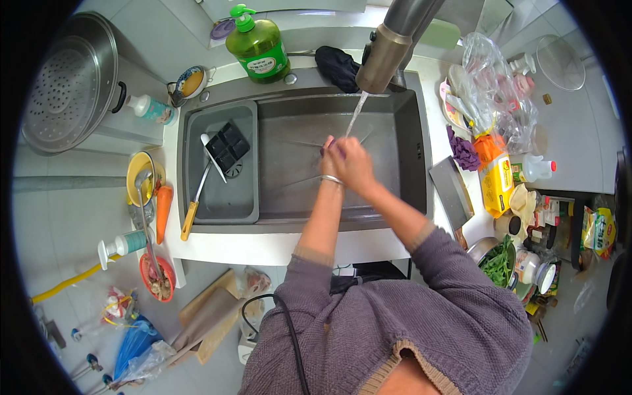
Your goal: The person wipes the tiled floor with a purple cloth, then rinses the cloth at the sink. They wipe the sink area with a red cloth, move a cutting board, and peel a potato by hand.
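Over the large sink basin, my left hand, with a bangle at its wrist, is pressed against my right hand. A small purple item shows between them; most of it is hidden by my fingers, so I cannot tell what it is. From the faucet, a stream of water falls onto the hands. To the left, a grey inset tub holds a black sectioned tray, a white flat piece and a tool with a yellow handle.
A cleaver lies right of the sink, near a purple crumpled cloth, a yellow packet and a pot of greens. A green soap bottle stands behind. At left are a carrot and a red bowl.
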`<state>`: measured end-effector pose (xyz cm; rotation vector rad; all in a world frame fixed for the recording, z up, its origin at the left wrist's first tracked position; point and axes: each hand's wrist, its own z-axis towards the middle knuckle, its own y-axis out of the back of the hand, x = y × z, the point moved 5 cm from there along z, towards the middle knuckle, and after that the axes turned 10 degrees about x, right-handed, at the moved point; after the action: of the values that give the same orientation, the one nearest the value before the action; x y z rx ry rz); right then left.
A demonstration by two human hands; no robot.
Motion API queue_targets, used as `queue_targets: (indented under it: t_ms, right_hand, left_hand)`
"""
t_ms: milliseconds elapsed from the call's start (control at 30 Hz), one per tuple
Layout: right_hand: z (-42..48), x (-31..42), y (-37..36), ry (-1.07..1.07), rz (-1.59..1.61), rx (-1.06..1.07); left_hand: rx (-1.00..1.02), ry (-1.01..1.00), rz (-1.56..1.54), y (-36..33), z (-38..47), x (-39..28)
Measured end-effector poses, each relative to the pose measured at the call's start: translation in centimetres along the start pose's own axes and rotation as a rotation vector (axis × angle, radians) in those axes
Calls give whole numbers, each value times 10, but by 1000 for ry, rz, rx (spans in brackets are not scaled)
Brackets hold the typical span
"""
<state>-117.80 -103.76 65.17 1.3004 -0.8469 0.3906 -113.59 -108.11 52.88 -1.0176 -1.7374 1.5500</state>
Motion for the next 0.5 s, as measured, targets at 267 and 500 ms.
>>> queue_targets:
  t_ms: [267,500]
  right_hand:
    - [17,-39,8,93,90,77]
    - [0,-22,9,105,89,119]
  left_hand:
    - [-140,-77,136,-42,-9,-10]
    - [-346,-53,184,-21,-1,-17]
